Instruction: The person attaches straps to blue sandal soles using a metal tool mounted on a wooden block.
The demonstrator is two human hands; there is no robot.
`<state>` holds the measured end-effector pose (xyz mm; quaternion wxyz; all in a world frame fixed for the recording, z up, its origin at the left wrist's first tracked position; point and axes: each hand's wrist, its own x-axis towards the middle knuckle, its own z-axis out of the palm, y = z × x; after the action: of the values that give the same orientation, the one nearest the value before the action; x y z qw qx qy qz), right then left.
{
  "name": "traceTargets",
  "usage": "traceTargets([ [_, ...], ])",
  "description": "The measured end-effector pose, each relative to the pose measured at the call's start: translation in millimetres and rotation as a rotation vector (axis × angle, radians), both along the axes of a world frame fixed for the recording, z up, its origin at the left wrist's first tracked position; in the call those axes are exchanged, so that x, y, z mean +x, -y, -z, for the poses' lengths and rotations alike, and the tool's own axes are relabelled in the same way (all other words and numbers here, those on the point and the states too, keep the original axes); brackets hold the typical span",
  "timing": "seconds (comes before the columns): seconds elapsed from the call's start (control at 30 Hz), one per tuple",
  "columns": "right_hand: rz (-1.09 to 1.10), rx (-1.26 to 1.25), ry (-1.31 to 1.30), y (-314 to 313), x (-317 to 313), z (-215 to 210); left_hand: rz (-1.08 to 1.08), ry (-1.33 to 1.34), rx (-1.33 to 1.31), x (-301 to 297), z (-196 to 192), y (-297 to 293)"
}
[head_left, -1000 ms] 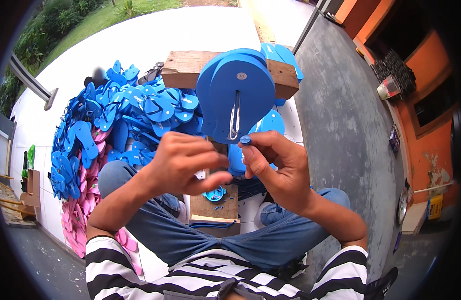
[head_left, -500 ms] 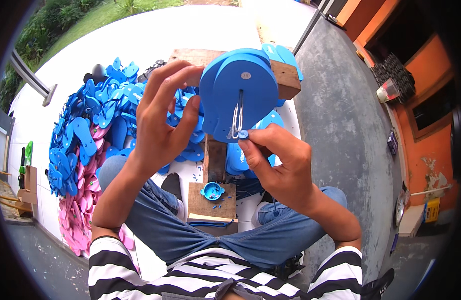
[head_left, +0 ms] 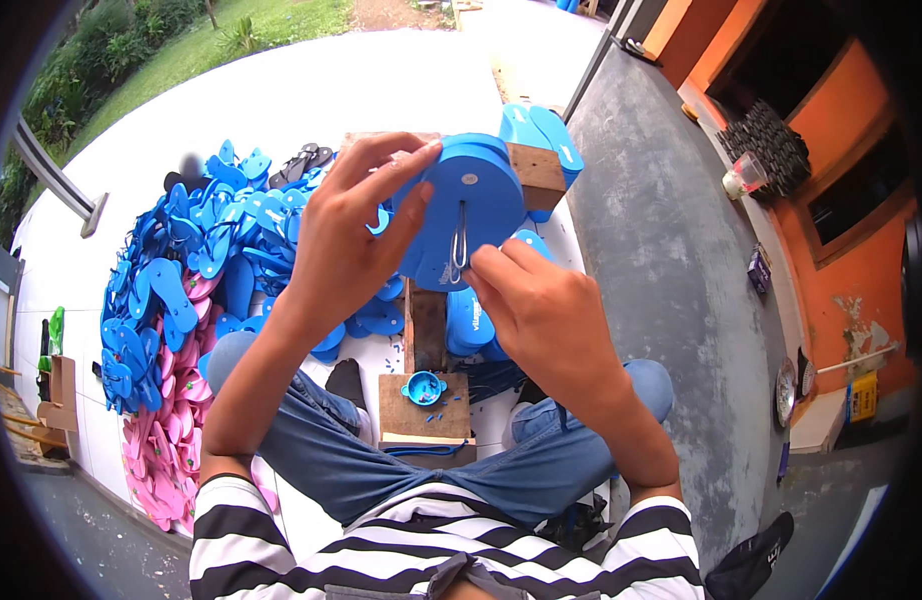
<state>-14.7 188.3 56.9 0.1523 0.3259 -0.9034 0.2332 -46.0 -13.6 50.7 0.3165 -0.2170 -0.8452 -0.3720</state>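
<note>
Blue flip-flop sole [head_left: 484, 205] sat between the fingers [head_left: 401, 174]: left hand [head_left: 351, 215] splayed at its edge, right hand [head_left: 546, 305] bunched beside the wire loop [head_left: 456, 243], anything gripped hidden from me; apparently fine loop work, calling for a steady sole.

Upper left of frame: dense green shrubs [head_left: 111, 80], strip of lawn [head_left: 286, 28]. Slanting post [head_left: 56, 175] at left edge, on a foot. White tiled floor [head_left: 76, 265] left and top, washed out by strong daylight towards the top. Right: grey floor [head_left: 671, 300], mottled and scuffed. Far right: orange wall [head_left: 846, 285], paint flaking low down; dark, framed opening [head_left: 861, 195] set in it.
</note>
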Motion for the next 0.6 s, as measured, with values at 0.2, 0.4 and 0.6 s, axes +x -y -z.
traceTargets([
  [0.2,0.069,0.299,-0.388,7.2,6.5,2.9,-0.009,-0.088,-0.037,0.1,-5.0,-4.6],
  [0.4,0.033,0.297,-0.468,3.6,-0.8,3.1,-0.065,-0.164,-0.119,-2.0,-13.7,-10.3],
  [0.6,-0.062,0.232,-0.543,-0.9,4.8,4.3,-0.13,-0.127,-0.112,2.4,-14.5,-23.7],
])
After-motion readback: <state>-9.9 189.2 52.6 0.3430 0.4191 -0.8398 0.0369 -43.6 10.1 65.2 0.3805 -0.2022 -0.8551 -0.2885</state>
